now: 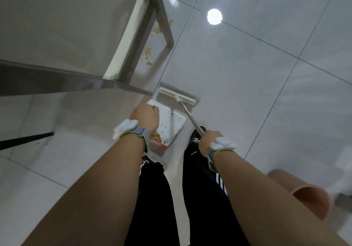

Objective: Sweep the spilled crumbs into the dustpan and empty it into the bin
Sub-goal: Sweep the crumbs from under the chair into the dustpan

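I stand over a white dustpan (176, 121) resting on the tiled floor by my feet. A small heap of tan crumbs (157, 136) lies in its back corner. My left hand (145, 117) is closed over the dustpan's handle, which the hand hides. My right hand (208, 141) grips the metal pole of a broom whose white head (177, 95) rests on the floor just beyond the dustpan's front lip. More crumbs (149, 54) lie scattered under the steel table, beside its leg. Further crumbs (156, 30) sit farther back.
A steel table (57, 26) fills the upper left, its leg frame (165, 26) reaching the floor near the crumbs. A black rod (26, 139) pokes in from the left. A terracotta-coloured bin (310, 196) stands at the lower right. A ceiling light glares off the glossy tiles (214, 16).
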The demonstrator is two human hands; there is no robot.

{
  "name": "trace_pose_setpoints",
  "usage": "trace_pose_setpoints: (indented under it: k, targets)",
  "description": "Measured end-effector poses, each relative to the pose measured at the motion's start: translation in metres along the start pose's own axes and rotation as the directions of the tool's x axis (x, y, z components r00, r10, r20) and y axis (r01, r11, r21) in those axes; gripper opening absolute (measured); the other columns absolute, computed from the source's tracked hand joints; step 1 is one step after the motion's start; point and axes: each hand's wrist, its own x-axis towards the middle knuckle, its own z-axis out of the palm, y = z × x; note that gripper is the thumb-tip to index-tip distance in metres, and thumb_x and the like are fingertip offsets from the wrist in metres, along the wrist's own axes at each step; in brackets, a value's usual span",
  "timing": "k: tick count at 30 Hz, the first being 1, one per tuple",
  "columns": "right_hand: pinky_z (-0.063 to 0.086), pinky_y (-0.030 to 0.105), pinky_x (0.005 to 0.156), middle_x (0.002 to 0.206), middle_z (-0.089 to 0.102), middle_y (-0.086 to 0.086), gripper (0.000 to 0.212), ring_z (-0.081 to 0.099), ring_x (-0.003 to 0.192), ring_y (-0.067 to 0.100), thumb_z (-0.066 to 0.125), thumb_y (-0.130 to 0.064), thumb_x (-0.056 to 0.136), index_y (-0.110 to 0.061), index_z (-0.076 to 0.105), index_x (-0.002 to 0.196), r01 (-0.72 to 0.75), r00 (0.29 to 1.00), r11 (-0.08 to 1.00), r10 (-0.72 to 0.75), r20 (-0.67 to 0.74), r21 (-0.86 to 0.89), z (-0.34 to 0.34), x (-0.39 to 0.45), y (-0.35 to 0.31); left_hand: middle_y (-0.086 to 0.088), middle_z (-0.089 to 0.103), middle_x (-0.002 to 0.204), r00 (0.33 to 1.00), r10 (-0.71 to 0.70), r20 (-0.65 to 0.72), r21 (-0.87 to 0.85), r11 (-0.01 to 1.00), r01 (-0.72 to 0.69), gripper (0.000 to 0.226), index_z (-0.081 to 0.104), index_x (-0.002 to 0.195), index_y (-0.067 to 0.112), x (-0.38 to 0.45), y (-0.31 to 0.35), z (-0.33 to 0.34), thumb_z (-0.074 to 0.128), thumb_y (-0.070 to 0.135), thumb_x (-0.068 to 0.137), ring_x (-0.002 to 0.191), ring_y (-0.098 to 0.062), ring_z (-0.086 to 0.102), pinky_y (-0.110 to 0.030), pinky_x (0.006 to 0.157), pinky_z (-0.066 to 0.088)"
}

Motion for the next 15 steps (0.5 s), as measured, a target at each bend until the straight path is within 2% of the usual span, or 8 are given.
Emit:
trace_pose_setpoints:
  k: [2,5,6,8,11,13,15]
  targets:
    - [0.042,0.027,0.071,0.099,0.065,0.004,0.015,0.064,0.106,0.026,0.05,-0.016,0.093,-0.013,0.064,0.097,0.042,0.992,0.987,-0.023,0.122,-0.157,0.011,-0.011,0.001,-0.028,0.066,0.088,1.0,0.008,0.01,0.005,1.0,-0.008,0.049,0.058,0.067,0.0,0.003,0.002,-0.005,0.033,0.024,0.101,0.076,-0.039,0.06,-0.035,0.063,0.041]
    - [0.049,0.029,0.075,0.109,0.067,0.005,0.025,0.066,0.1,0.024,0.053,-0.018,0.088,-0.015,0.067,0.108,0.064,0.985,0.962,-0.018,0.173,-0.265,0.02,-0.028,0.006,-0.025,0.067,0.105,1.0,0.016,0.02,0.02,1.0,-0.016,0.044,0.066,0.092,-0.004,0.006,0.003,-0.014,0.033,0.024,0.102,0.098,-0.04,0.062,-0.038,0.079,0.047]
    - [0.049,0.028,0.072,0.109,0.068,0.005,0.027,0.067,0.097,0.024,0.052,-0.02,0.087,-0.016,0.068,0.108,0.055,0.99,0.963,-0.017,0.142,-0.263,0.022,-0.035,0.007,-0.025,0.067,0.104,1.0,0.016,0.022,0.014,1.0,-0.016,0.042,0.065,0.092,-0.003,0.008,0.002,-0.017,0.034,0.024,0.101,0.097,-0.04,0.062,-0.038,0.077,0.046]
    - [0.046,0.026,0.068,0.106,0.069,0.004,0.029,0.068,0.092,0.023,0.049,-0.023,0.087,-0.018,0.069,0.107,0.015,0.998,0.976,0.0,0.07,-0.218,0.026,-0.042,0.014,-0.023,0.063,0.087,0.999,0.027,0.029,-0.001,1.0,-0.027,0.041,0.058,0.076,0.002,0.006,-0.005,-0.019,0.035,0.025,0.101,0.082,-0.037,0.059,-0.035,0.068,0.041]
    - [0.041,0.026,0.066,0.108,0.067,0.008,0.03,0.066,0.096,0.026,0.048,-0.034,0.092,-0.015,0.063,0.111,0.003,1.0,0.986,-0.007,-0.019,-0.168,0.014,-0.041,0.022,-0.011,0.043,0.058,0.999,0.034,0.011,-0.057,0.998,-0.033,0.048,0.039,0.055,0.009,0.001,-0.014,-0.019,0.035,0.023,0.1,0.055,-0.028,0.04,-0.031,0.053,0.028]
    - [0.04,0.027,0.067,0.11,0.066,0.01,0.03,0.064,0.1,0.028,0.054,-0.036,0.09,-0.013,0.056,0.109,0.033,0.999,0.985,-0.038,-0.028,-0.171,0.001,-0.033,0.017,-0.008,0.036,0.052,1.0,0.015,0.003,-0.086,0.996,-0.015,0.049,0.034,0.052,0.009,0.001,-0.02,-0.021,0.036,0.022,0.099,0.05,-0.025,0.034,-0.031,0.05,0.023]
    - [0.04,0.028,0.068,0.108,0.065,0.011,0.018,0.063,0.098,0.03,0.052,-0.024,0.09,-0.013,0.053,0.103,0.075,0.997,0.991,-0.077,-0.015,-0.111,-0.019,-0.022,0.0,-0.009,0.038,0.053,1.0,-0.005,0.013,-0.102,0.995,0.006,0.049,0.035,0.052,0.009,0.002,-0.02,-0.019,0.036,0.022,0.099,0.054,-0.028,0.039,-0.03,0.052,0.026]
